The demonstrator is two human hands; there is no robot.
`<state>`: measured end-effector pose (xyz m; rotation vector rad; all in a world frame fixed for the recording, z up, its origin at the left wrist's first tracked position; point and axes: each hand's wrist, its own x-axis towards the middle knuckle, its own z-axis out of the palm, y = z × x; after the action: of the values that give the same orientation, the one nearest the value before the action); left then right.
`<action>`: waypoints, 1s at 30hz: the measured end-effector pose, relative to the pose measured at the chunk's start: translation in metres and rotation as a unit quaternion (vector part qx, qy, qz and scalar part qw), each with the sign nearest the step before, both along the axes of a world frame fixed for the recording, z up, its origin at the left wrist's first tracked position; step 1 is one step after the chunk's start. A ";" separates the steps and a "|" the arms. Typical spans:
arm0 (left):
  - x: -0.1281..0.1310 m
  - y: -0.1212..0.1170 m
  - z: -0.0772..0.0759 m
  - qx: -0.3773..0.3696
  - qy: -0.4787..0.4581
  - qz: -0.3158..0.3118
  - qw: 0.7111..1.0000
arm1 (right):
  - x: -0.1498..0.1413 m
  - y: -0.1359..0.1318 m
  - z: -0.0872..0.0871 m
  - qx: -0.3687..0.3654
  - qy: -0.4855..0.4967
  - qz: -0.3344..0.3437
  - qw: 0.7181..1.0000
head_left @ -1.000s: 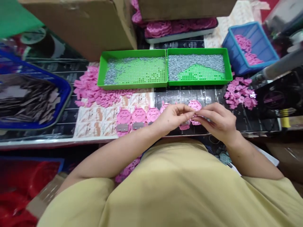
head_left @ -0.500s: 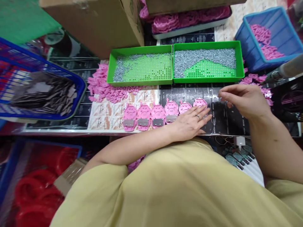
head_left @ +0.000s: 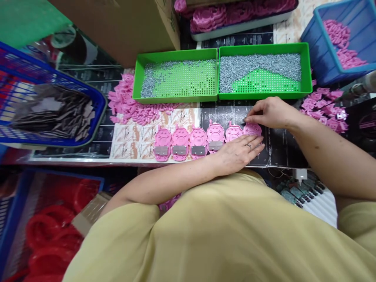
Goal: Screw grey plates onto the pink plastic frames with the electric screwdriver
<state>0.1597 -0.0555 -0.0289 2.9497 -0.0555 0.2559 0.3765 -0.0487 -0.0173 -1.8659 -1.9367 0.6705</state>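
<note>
A row of several pink pig-shaped plastic pieces (head_left: pixel 188 141) lies on the table near its front edge, the left ones with grey metal plates. My left hand (head_left: pixel 239 152) lies flat with fingers stretched over the lower parts of the rightmost pieces. My right hand (head_left: pixel 272 112) hovers just above the last pink piece (head_left: pixel 252 129), fingertips pinched together at its top edge; what they hold, if anything, is too small to see.
Two green trays (head_left: pixel 217 96) of small grey screws stand behind the row. Loose pink parts (head_left: pixel 129 107) lie left and right (head_left: pixel 323 105). A blue basket (head_left: pixel 96 113) of grey plates is at left, a blue bin (head_left: pixel 323 55) at back right, a cardboard box (head_left: pixel 123 27) behind.
My hands separated after working together at one piece. The left hand laid flat on the row's right end; the right hand swung out right, then came back to the last pink piece.
</note>
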 end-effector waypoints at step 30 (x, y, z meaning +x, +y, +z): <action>0.001 0.010 0.002 -0.009 0.006 -0.036 0.999 | 0.012 -0.202 -0.016 0.116 -0.281 -0.365 0.880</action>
<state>0.1608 -0.0454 -0.0270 2.9245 -0.1558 0.2273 0.3885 -0.2511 -0.0331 -2.5486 -1.2840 -0.3578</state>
